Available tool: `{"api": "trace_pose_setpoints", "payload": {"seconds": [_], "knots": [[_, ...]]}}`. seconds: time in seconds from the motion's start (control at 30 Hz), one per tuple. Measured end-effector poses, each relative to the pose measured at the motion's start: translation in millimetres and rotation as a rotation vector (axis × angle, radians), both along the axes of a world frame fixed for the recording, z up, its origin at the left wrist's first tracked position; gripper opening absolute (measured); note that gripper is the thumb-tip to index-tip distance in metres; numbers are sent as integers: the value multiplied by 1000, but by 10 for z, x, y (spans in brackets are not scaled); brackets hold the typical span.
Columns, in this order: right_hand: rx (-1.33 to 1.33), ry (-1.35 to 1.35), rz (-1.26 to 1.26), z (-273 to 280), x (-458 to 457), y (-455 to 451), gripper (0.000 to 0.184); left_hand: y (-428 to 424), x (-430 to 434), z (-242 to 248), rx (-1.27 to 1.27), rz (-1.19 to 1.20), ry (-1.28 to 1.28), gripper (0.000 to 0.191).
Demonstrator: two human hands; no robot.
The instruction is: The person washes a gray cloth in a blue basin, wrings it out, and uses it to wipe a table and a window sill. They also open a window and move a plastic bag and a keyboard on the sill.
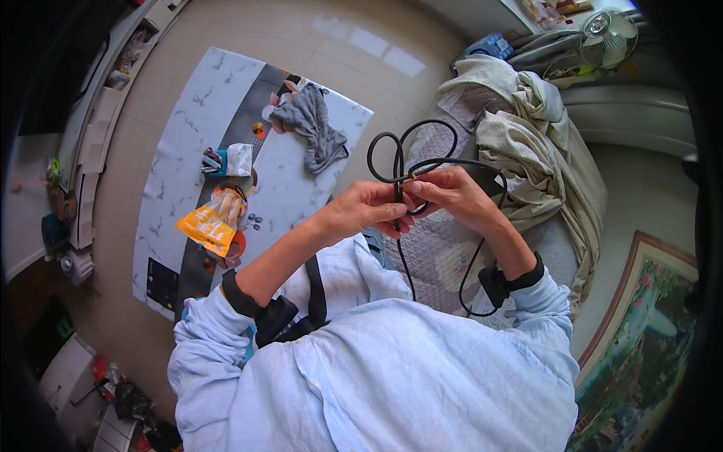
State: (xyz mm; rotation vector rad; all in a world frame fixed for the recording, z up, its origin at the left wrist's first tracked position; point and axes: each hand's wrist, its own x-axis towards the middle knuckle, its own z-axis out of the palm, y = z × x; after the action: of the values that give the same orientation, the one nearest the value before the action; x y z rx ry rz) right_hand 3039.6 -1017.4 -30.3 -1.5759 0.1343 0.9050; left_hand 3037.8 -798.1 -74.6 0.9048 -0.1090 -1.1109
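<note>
A thin black cord (383,135) forms two open loops above my hands. My left hand (370,206) pinches its crossing strands between thumb and fingers. Close beside it, almost touching, my right hand (446,192) grips the same cord near the base of the loops. One length hangs below the left hand towards my shirt. Another runs over the right hand, passes behind the wrist and curves down in a wide bend. What the fingertips do at the crossing is partly hidden.
To the left, a marble-patterned table (186,107) holds a grey cloth (316,124), a yellow food packet (209,229) and a teal holder (229,161). A quilted sofa (429,254) with a crumpled beige cover (525,152) lies before me. A fan (607,37) and framed picture (638,350) are rightward.
</note>
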Motion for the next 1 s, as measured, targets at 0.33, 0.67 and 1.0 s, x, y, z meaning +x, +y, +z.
{"api": "trace_pose_setpoints", "payload": {"seconds": [0.33,0.67,1.0], "knots": [[5,-65,-37,-160,-358,-159,29,9,-189,12,205,242,-27,18],[153,160,-25,-268,-972,64,21,44,-402,-92,130,182,193,37],[185,-57,-63,-307,-1032,162,39,60,-402,-56,258,248,-62,24]]}}
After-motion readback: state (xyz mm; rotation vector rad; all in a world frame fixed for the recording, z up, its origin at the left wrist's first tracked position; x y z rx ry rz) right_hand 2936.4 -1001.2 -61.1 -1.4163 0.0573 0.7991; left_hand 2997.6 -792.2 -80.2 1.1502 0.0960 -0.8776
